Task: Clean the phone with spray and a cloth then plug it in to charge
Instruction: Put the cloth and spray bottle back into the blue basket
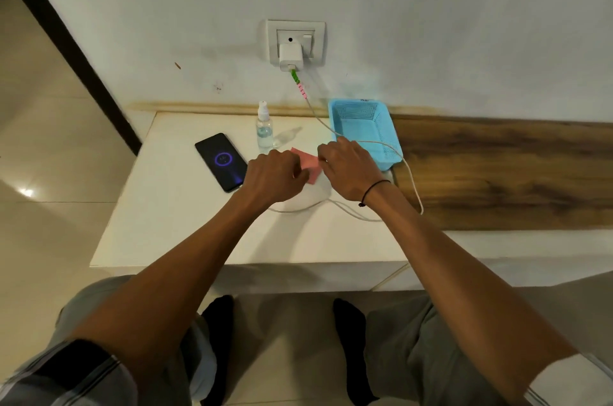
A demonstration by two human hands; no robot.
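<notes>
The phone (221, 162) lies face-up at the table's (185, 233) left, screen glowing (a charging ring). My left hand (273, 176) and right hand (348, 170) pinch the pink cloth (306, 164) between them, spray bottle (264, 128) behind, blue basket (365, 130) rightmost.

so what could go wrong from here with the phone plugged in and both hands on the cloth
The cable loops across the table under the right hand; snagging it could tug the charging phone or the charger. The spray bottle stands just behind the left hand and the pink cloth, so a nudge might tip it towards the phone.
</notes>
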